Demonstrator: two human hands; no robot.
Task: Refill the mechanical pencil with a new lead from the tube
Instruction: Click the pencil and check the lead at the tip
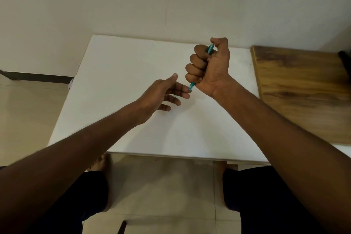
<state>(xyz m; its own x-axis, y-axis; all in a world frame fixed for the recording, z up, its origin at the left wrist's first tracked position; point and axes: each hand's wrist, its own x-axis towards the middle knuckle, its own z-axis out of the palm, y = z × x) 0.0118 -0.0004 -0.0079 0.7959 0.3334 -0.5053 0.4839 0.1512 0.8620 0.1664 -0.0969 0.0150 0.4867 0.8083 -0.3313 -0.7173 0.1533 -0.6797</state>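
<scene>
My right hand (208, 66) is a closed fist around a teal mechanical pencil (209, 49), held above the white table (117, 81). The pencil's top end sticks out by my thumb, and its tip (190, 87) pokes out below my little finger. My left hand (165, 93) hovers just left of it with fingers spread, its fingertips close to or touching the pencil tip. Something small and pale shows between my left fingers (174, 96), too small to identify. I see no lead tube.
A brown wooden board (296, 89) lies at the table's right side, with a dark object (344, 57) at the frame's right edge. The wall stands right behind the table. My knees and bare feet are below the front edge.
</scene>
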